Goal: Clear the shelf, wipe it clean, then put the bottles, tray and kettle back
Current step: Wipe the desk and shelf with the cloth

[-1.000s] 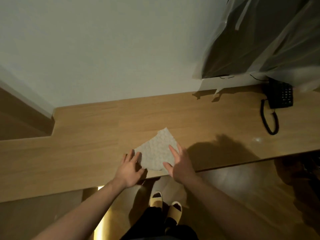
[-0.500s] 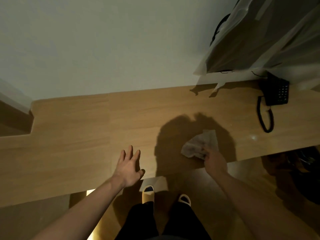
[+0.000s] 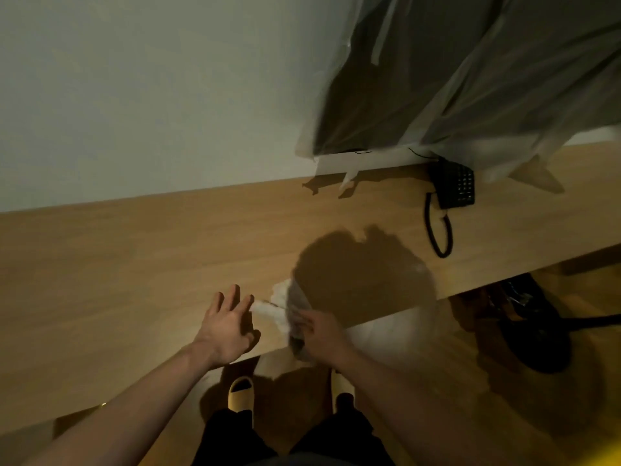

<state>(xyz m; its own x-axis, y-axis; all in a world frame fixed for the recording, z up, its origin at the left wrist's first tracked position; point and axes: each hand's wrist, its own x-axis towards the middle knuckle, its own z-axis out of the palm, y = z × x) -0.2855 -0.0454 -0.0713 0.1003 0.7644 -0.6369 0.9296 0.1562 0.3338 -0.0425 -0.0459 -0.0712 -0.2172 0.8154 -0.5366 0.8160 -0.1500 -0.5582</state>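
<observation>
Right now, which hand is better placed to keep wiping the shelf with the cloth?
Right. The right hand already grips the bunched cloth at the shelf's front edge. The left hand lies open beside it, fingers spread, holding nothing.

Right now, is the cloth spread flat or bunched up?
Bunched up: the cloth is crumpled at the shelf edge, gripped by the right hand.

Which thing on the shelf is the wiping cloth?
Follow the long wooden shelf to its front edge, between the two hands. The cloth is the pale crumpled rag there, pinched by the right hand; the only other object, a black phone, sits far back by the wall.
</observation>
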